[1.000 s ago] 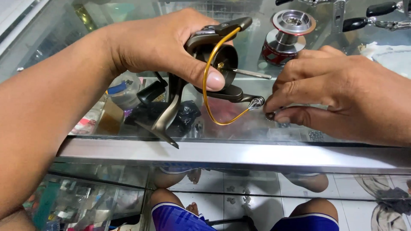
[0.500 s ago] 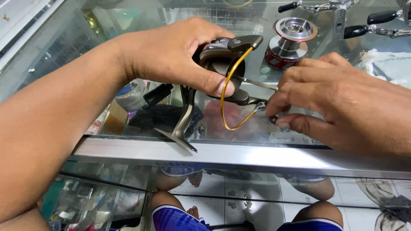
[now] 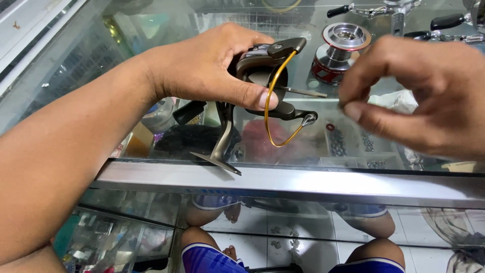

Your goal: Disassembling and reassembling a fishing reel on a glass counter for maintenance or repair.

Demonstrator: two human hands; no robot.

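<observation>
My left hand [image 3: 202,65] grips a dark grey fishing reel body [image 3: 260,58] above a glass counter. Its thumb presses on the front of the reel. A gold bail wire [image 3: 269,108] curves down to the line roller [image 3: 308,120]. The bare main shaft [image 3: 303,92] sticks out to the right, and the reel foot [image 3: 220,151] hangs down toward the counter edge. My right hand [image 3: 419,96] hovers to the right of the reel, apart from it. Its thumb and forefinger are pinched together, and nothing shows between them.
A silver and red spool [image 3: 339,50] stands on the glass behind the reel. A white cloth [image 3: 399,101] and a small red washer [image 3: 330,127] lie near it. More reel handles [image 3: 384,10] lie at the back right. The counter's metal front rail [image 3: 303,182] runs below.
My right hand has left the line roller and drawn back up and to the right, fingers pinched. My left hand and the reel stay almost still.
</observation>
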